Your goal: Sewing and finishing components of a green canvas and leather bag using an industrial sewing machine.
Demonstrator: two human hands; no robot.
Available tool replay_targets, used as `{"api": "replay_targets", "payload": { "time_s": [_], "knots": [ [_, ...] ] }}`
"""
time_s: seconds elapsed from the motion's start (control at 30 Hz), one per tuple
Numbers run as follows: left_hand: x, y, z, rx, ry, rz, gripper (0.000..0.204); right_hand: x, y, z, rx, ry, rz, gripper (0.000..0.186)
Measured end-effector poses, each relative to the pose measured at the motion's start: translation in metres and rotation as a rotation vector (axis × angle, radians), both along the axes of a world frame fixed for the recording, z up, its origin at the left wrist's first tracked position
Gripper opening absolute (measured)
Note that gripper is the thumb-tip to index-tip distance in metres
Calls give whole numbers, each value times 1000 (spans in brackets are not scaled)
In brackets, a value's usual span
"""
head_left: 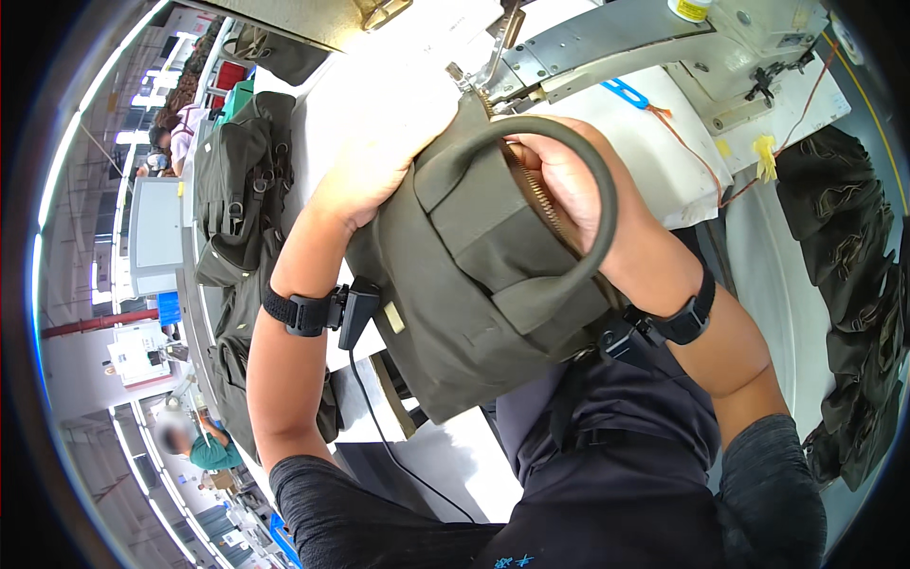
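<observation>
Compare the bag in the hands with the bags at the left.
The held bag has the left hand and right hand on it; neither hand touches the left-side bags. The held bag shows an arched handle and a toothed zipper; the left-side bags show straps and metal rings. Both are dark olive.

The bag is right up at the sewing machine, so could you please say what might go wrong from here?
The handle crosses over the right hand and could snag it. The zipper lies close to that hand's fingers and might scratch them. The cord runs down beside the bag and might catch on it.
</observation>
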State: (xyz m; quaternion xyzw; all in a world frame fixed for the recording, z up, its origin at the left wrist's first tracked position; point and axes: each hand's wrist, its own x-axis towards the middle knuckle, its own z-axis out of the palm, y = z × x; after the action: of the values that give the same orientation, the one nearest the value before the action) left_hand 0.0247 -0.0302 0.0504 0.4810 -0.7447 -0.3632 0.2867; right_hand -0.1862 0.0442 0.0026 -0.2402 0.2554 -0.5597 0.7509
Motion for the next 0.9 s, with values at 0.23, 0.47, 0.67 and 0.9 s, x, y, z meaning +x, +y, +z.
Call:
{"api": "replay_targets", "payload": {
  "time_s": [0.23,0.47,0.67,0.9],
  "knots": [
    [4,-3,10,318,62,24,29,3,-6,18,52,57,-43,27],
    [-1,-2,11,338,109,-36,32,-4,-10,4,-126,86,14,22],
    [-12,8,25,104,-223,2,28,-1,-11,8,-141,142,8,22],
    [-22,24,32,-395,-408,-122,23,1,-15,-6,-396,501,-205,16]
  ]
}}
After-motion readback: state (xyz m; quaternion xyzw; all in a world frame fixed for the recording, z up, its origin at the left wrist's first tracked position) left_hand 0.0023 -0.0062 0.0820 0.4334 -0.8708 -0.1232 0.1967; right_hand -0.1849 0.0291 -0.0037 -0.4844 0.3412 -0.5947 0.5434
